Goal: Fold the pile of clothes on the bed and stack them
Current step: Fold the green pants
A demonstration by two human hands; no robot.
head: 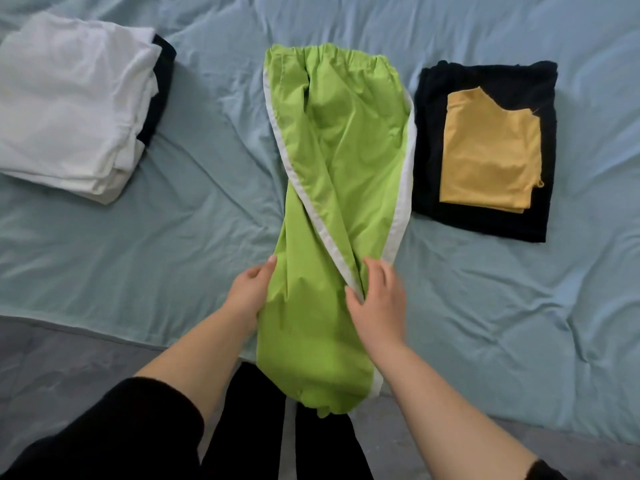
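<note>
Lime-green trousers (pixel 339 161) with white side stripes lie lengthwise down the middle of the bed, waistband at the far end, leg ends hanging over the near edge. My left hand (pixel 247 296) holds the left edge of the legs, fingers tucked under the fabric. My right hand (pixel 379 299) rests on the right side of the legs by the white stripe, fingers spread and lightly curved on the cloth. A folded white stack (pixel 69 109) lies at the far left. At the right a folded yellow garment (pixel 490 150) sits on a folded black one (pixel 485 223).
The pale blue bed sheet (pixel 173 237) is wrinkled around the clothes. Its near edge runs across the lower part of the view, with grey floor (pixel 69 358) below. A dark garment edge (pixel 162 81) shows behind the white stack.
</note>
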